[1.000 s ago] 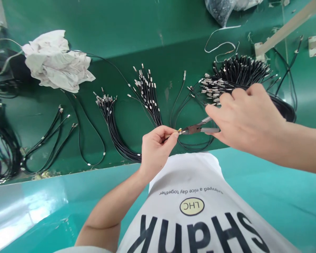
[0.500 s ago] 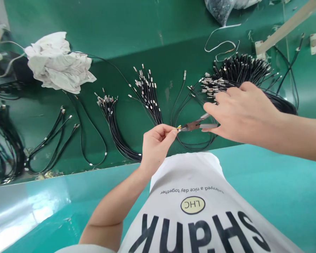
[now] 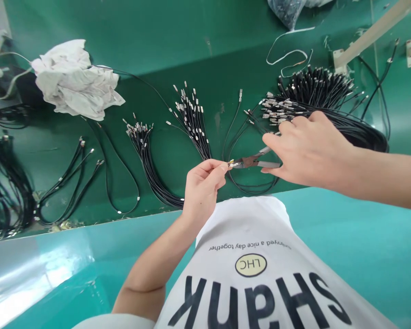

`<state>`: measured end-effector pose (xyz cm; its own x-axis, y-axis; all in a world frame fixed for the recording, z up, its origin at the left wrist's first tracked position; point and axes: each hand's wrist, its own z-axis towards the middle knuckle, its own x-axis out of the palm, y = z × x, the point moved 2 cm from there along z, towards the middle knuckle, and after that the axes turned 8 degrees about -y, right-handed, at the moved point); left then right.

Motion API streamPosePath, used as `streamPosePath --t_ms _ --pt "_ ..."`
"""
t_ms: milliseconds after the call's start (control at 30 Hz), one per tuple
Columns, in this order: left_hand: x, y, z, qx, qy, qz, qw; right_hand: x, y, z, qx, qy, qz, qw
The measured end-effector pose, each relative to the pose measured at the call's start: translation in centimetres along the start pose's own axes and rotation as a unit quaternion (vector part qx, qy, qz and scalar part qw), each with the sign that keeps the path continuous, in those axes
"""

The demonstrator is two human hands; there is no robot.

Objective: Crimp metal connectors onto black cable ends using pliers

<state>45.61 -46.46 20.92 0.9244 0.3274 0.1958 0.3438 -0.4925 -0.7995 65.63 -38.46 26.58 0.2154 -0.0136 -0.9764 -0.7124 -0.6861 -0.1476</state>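
Delicately, your left hand (image 3: 202, 185) pinches a tiny shiny tip (image 3: 231, 163); your right hand (image 3: 311, 153) half-curls round grey-handled metal pliers (image 3: 250, 161).

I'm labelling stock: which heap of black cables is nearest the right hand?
The large heap partly behind the right hand; other bundles lie farther left.

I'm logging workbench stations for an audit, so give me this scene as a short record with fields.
Left hand: pinching a small shiny piece at the fingertips
Right hand: gripping pliers by the handles
Pliers tip: at the small shiny piece; exact contact too small to tell
Nearest the right hand: large heap of black cables with metal ends
Left of the left hand: curved cable bundle
Far left: crumpled white cloth
Surface: green table
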Motion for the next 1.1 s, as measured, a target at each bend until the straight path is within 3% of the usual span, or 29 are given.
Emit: streamPosePath --t_ms 267,600,733,1100 --pt "-0.3 -0.1 -0.1 -0.002 -0.004 0.009 1.0 0.8 -0.3 -0.1 -0.007 0.031 0.034 0.999" --pt "0.0 0.5 0.0 -0.013 0.003 -0.012 1.0 0.9 -1.0 0.0 -0.018 -0.021 0.018 0.999" --pt "0.0 0.6 0.3 -0.034 0.015 -0.033 0.999 1.1 -1.0 0.1 -0.031 -0.014 0.015 0.999" --pt "0.1 0.1 0.2 -0.036 0.03 -0.014 0.999 -0.3 0.1 -0.7 0.004 -0.014 -0.018 1.0"
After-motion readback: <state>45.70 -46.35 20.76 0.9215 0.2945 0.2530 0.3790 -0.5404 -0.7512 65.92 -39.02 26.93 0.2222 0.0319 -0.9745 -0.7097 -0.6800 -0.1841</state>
